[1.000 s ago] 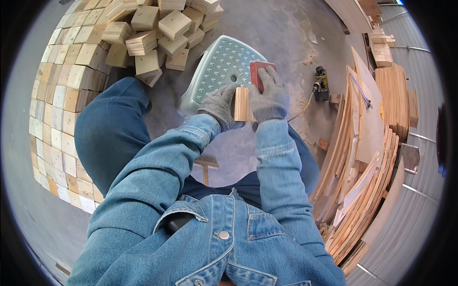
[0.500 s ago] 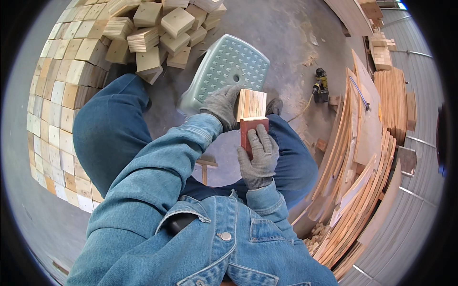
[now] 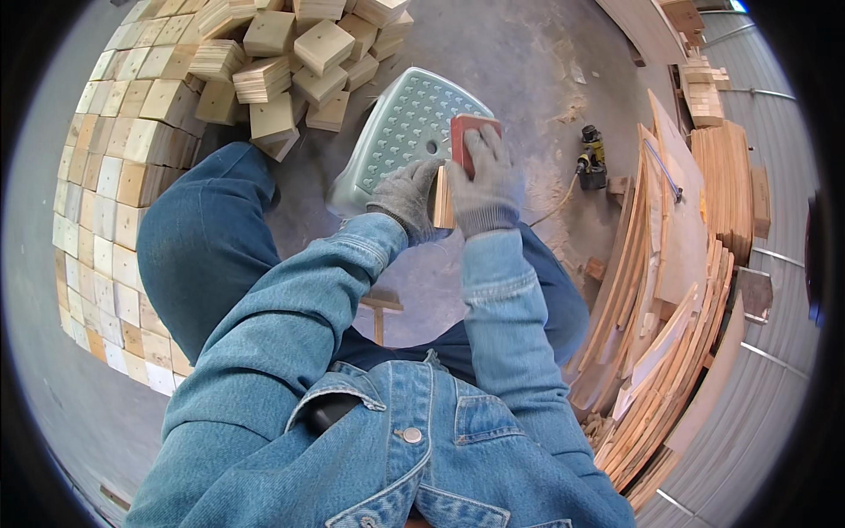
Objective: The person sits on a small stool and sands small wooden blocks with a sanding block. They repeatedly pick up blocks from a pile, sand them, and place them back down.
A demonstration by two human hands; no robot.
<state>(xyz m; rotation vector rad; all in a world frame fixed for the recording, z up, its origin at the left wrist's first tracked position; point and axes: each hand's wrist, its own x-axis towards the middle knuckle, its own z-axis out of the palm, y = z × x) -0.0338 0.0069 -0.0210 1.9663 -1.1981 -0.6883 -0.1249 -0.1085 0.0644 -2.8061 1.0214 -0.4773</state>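
Note:
My left hand (image 3: 407, 198), in a grey knit glove, grips a pale layered wooden block (image 3: 443, 201) from its left side in front of the stool. Most of the block is covered by my two hands. My right hand (image 3: 489, 180), gloved alike, is closed around a flat red-brown sanding block (image 3: 461, 141) at the far end of the wooden block. Whether the two pieces touch is hidden by my fingers. Beneath and beyond my hands stands a pale green plastic step stool (image 3: 414, 106) with a studded top.
Stacked wooden blocks (image 3: 114, 176) form a wall at the left, with a loose pile of blocks (image 3: 321, 48) at the far left. On the floor to the right lies a yellow-black cordless drill (image 3: 592, 158). Long wooden strips (image 3: 669, 378) and plywood sheets (image 3: 722, 180) line the right side.
My right hand has moved the sanding block forward, away from me, along the wooden block. The wooden block now shows only a narrow edge. My left hand has barely moved.

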